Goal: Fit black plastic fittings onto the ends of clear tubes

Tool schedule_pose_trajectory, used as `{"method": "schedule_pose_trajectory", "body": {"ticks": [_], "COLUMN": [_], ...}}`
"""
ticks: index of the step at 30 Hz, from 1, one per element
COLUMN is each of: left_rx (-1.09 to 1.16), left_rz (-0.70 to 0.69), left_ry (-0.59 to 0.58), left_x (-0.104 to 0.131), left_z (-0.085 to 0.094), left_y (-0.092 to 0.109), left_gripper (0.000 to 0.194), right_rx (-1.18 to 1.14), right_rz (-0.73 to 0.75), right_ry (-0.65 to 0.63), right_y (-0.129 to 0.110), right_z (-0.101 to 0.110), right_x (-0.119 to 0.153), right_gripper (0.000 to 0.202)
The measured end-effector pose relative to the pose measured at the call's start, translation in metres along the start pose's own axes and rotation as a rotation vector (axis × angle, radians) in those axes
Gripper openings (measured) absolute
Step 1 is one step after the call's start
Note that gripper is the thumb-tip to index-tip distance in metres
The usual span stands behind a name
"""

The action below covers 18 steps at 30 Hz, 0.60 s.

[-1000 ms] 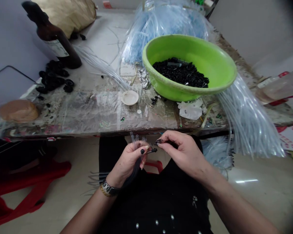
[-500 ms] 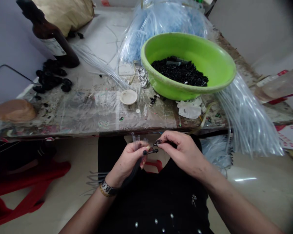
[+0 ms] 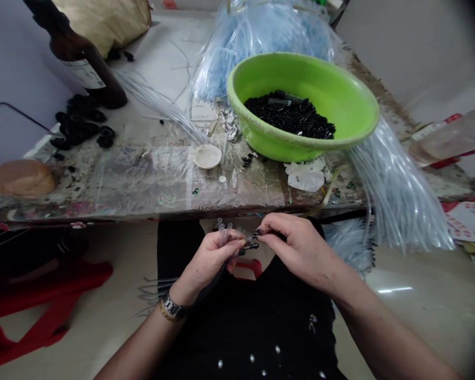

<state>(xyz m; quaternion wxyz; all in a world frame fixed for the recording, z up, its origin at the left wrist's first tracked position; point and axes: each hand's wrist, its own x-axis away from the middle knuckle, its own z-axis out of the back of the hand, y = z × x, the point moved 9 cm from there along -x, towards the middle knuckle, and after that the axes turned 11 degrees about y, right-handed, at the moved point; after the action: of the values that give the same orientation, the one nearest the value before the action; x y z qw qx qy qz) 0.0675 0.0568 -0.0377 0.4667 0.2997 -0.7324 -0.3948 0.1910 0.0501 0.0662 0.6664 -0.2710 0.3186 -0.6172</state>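
My left hand [image 3: 211, 258] is closed around a bunch of clear plastic tubes [image 3: 224, 229], whose open ends stick up above the fingers. The tubes' other ends trail out past the wrist on the left. Beside my left thumb, a black fitting [image 3: 252, 246] sits at the end of one tube. My right hand [image 3: 291, 240] pinches a small black fitting [image 3: 256, 233] between thumb and forefinger, up against a tube end at the left fingertips. Dark smudges mark the right fingers. Exactly how far the fitting is on the tube I cannot tell.
A green basin [image 3: 303, 150] holding many small black parts stands on the worktable [image 3: 142, 184]. Behind it and to its right lie bundles of clear tubing [image 3: 399, 195]. A small white dish [image 3: 207, 157], a brown bottle [image 3: 89, 68] and a red stool [image 3: 43, 301] are also around.
My left hand has shifted slightly right, closer to the right fingertips, and the tube ends have moved with it. The right hand keeps its pinch. The whole view has shifted slightly.
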Motion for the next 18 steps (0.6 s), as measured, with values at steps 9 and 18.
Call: {"method": "schedule_pose_trajectory", "body": {"ticks": [9, 18], "left_rx": [-0.127, -0.175], "left_rz": [-0.03, -0.018], "left_ry": [-0.026, -0.061], "left_x": [0.004, 0.005], "left_z": [-0.005, -0.01], "left_y": [0.004, -0.001], "left_gripper": [0.017, 0.016], "right_rx": [0.133, -0.044], "right_rz": [0.142, -0.013], "right_ry": [-0.072, -0.123], "right_y": [-0.008, 0.021], "right_z": [-0.003, -0.013], "right_x": [0.006, 0.006], "right_gripper": [0.017, 0.019]}}
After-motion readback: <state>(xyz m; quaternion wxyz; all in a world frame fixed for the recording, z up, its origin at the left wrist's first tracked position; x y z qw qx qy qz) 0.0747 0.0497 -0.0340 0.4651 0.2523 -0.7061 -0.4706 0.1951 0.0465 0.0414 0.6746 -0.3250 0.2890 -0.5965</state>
